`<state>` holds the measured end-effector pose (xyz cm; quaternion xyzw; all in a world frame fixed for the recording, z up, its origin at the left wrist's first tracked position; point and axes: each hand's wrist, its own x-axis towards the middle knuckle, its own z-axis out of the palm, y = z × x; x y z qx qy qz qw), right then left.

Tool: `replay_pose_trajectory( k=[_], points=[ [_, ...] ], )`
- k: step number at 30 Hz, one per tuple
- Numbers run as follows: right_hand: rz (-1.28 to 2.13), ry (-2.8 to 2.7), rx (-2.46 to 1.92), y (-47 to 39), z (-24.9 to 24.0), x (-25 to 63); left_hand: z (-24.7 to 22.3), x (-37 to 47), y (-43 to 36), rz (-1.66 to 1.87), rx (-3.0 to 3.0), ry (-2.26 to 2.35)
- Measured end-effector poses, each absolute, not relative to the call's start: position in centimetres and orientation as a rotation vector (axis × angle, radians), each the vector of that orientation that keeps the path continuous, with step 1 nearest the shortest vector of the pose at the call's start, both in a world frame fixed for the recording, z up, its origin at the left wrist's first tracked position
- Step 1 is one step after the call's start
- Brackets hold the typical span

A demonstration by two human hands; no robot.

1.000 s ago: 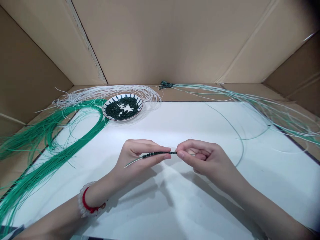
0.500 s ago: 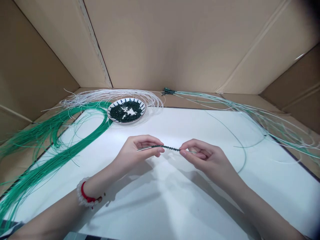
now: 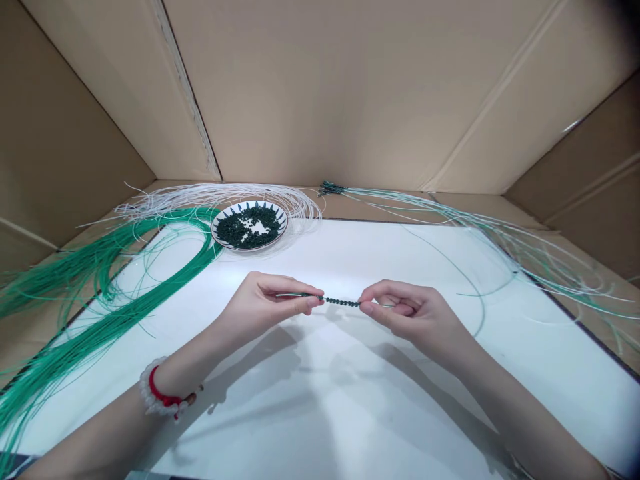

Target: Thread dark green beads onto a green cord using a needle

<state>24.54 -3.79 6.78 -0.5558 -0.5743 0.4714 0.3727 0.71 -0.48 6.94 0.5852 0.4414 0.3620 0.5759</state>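
A short string of dark green beads [image 3: 342,303] stretches level between my two hands, above the white board. My left hand [image 3: 273,301] pinches its left part between thumb and fingers, and a thin cord and some beads show along those fingers. At the other end, the thumb and forefinger of my right hand [image 3: 407,308] are closed on the beaded string. Beyond my left hand stands a patterned plate [image 3: 218,237], holding many small dark green beads [image 3: 235,230] around a bare white middle.
Long green cords [image 3: 150,293] spread over the left side. White cords [image 3: 200,193] lie coiled behind the plate. A bundle of pale cords with dark beaded ends [image 3: 331,189] runs along the back right. Cardboard walls [image 3: 320,87] surround the white board [image 3: 350,247].
My left fingers have straightened and slid along the beaded string, now pinching it with the fingertips. My right hand keeps its hold. The view has shifted slightly.
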Motion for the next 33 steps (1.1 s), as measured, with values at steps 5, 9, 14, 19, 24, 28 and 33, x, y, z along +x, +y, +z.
replay_pose_trajectory(
  k=[5,9,14,19,24,28,33],
  points=[
    [1.152,-1.409,-1.455,-4.0,7.0,24.0,7.0,1.1,-0.7,0.885,1.279,1.015],
    [1.133,-1.376,-1.454,-4.1,6.9,23.6,6.6,1.3,-0.8,0.902,1.229,1.011],
    [1.192,-1.371,-1.448,-4.5,6.6,23.0,5.7,2.0,-1.5,0.892,1.295,0.948],
    [1.251,-1.393,-1.416,-5.0,6.2,22.7,5.7,2.0,-1.8,0.904,1.433,0.920],
    [1.221,-1.444,-1.332,-5.0,6.2,23.1,6.4,1.7,-1.6,0.971,1.579,0.944],
    [1.253,-1.455,-1.234,-4.8,5.7,23.3,6.3,2.1,-1.9,0.967,1.473,0.931],
    [1.394,-1.518,-1.157,-4.7,4.8,23.3,5.9,2.7,-2.4,0.886,1.469,0.896]
  ],
)
